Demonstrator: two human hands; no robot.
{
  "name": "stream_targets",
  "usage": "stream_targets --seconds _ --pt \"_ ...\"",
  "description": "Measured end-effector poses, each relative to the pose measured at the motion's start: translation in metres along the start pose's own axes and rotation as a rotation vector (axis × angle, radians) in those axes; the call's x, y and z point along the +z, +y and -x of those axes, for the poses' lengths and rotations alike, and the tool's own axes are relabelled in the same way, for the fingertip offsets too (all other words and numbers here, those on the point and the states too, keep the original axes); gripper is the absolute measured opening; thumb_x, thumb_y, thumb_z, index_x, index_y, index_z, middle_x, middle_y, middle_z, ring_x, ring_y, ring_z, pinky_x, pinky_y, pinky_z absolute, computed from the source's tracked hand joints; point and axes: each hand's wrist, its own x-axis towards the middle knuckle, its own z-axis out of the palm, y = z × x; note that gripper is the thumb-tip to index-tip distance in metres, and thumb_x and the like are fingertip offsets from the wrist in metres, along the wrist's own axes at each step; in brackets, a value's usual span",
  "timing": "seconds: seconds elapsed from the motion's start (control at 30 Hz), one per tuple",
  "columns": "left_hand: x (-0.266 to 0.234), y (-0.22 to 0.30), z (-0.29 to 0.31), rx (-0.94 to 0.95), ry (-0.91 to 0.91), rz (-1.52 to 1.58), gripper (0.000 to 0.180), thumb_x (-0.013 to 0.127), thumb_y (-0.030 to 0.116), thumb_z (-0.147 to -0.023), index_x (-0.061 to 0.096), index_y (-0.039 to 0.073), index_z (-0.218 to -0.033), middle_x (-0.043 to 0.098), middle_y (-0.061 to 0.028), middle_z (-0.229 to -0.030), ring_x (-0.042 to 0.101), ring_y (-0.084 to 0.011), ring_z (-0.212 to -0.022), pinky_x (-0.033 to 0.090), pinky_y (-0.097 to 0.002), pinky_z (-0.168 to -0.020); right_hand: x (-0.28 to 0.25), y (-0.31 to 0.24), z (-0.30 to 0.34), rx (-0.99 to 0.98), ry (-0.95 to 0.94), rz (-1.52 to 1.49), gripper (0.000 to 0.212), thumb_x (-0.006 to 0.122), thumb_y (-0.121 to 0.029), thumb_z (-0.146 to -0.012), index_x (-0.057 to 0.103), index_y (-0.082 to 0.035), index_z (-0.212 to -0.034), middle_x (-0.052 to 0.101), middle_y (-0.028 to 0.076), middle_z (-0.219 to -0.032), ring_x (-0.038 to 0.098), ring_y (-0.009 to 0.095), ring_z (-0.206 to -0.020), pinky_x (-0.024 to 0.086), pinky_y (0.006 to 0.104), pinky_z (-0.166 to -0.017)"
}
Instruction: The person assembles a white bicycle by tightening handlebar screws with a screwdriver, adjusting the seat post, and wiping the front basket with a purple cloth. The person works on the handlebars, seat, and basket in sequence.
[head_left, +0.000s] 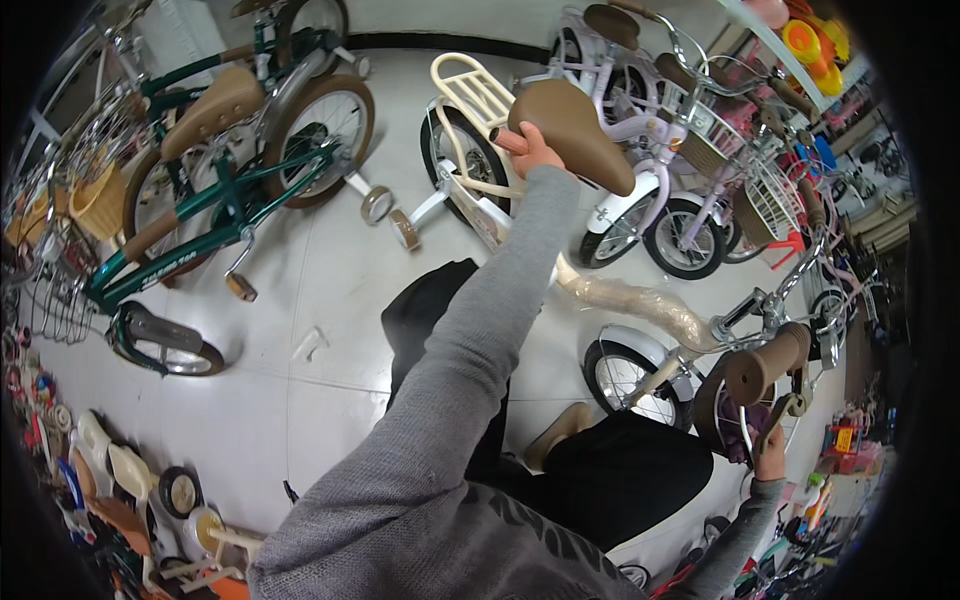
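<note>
A cream children's bicycle stands in front of me, with a brown saddle (pixel 568 125), a cream rear rack (pixel 475 95) and a plastic-wrapped frame tube (pixel 640 300). My left hand (pixel 540 155) is closed around a brown cylindrical grip (pixel 509 141) beside the saddle. At lower right, my right hand (pixel 770 460) is closed by the handlebar, below a brown handlebar grip (pixel 768 365) and a curved metal lever (pixel 782 422). Bunched purple cloth (pixel 750 428) shows next to its fingers. What that hand holds is mostly hidden.
A green bicycle (pixel 205 205) with training wheels stands at left. Lilac bicycles (pixel 650 125) with baskets crowd the far right. A training wheel (pixel 404 230) sticks out from the cream bicycle. A small white piece (pixel 312 345) lies on the tiled floor. Ride-on toys (pixel 125 480) stand at lower left.
</note>
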Motion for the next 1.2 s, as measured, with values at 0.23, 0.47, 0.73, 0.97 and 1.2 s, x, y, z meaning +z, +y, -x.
stream_targets --seconds 0.23,0.47,0.73,0.97,1.2 --pt "0.021 -0.035 -0.045 -0.158 -0.215 -0.134 0.063 0.061 0.037 -0.09 0.037 0.003 -0.137 0.054 -0.01 -0.125 0.058 -0.0211 -0.103 0.049 -0.0357 -0.085 0.025 -0.046 0.004 -0.116 0.081 -0.144 0.023 0.059 -0.004 -0.082 0.057 0.004 -0.103 0.064 0.008 -0.087 0.058 0.016 -0.076 0.046 0.0295 -0.072" --pt "0.018 -0.034 -0.098 -0.397 -0.51 -0.089 0.057 0.055 0.046 -0.09 0.034 0.019 -0.137 0.039 -0.0064 -0.14 0.037 -0.0301 -0.129 0.033 -0.063 -0.101 0.06 -0.11 0.008 -0.159 0.163 -0.118 0.019 0.058 -0.003 -0.081 0.052 0.004 -0.097 0.056 0.009 -0.075 0.05 0.013 -0.069 0.044 0.0286 -0.065" --pt "0.009 0.043 -0.052 -0.132 -0.26 -0.467 0.023 0.068 0.022 -0.084 0.054 0.01 -0.098 0.052 -0.0003 -0.073 0.047 -0.01 -0.058 0.038 -0.0266 -0.048 0.069 -0.111 0.03 -0.2 0.542 -0.362 0.025 0.06 0.0 -0.078 0.053 0.002 -0.103 0.057 0.003 -0.09 0.053 0.011 -0.083 0.044 0.024 -0.076" --pt "-0.009 0.126 0.069 -0.534 -0.844 -0.407 0.021 0.06 0.024 -0.091 0.056 0.007 -0.101 0.045 0.0024 -0.066 0.038 -0.0081 -0.053 0.031 -0.0225 -0.046 -0.006 -0.013 0.018 -0.433 0.884 -0.892 0.035 0.058 0.0 -0.083 0.052 0.005 -0.117 0.063 0.011 -0.106 0.062 0.018 -0.094 0.049 0.0286 -0.084" --pt "-0.061 0.16 0.146 -0.732 -1.289 -0.44 0.042 0.047 0.044 -0.095 0.054 0.005 -0.11 0.054 -0.0032 -0.087 0.037 -0.0059 -0.052 0.032 -0.0197 -0.044 -0.001 0.058 -0.022 -0.219 0.785 -1.264 0.025 0.059 -0.008 -0.087 0.059 0.004 -0.109 0.067 0.013 -0.1 0.065 0.022 -0.09 0.052 0.0341 -0.081"
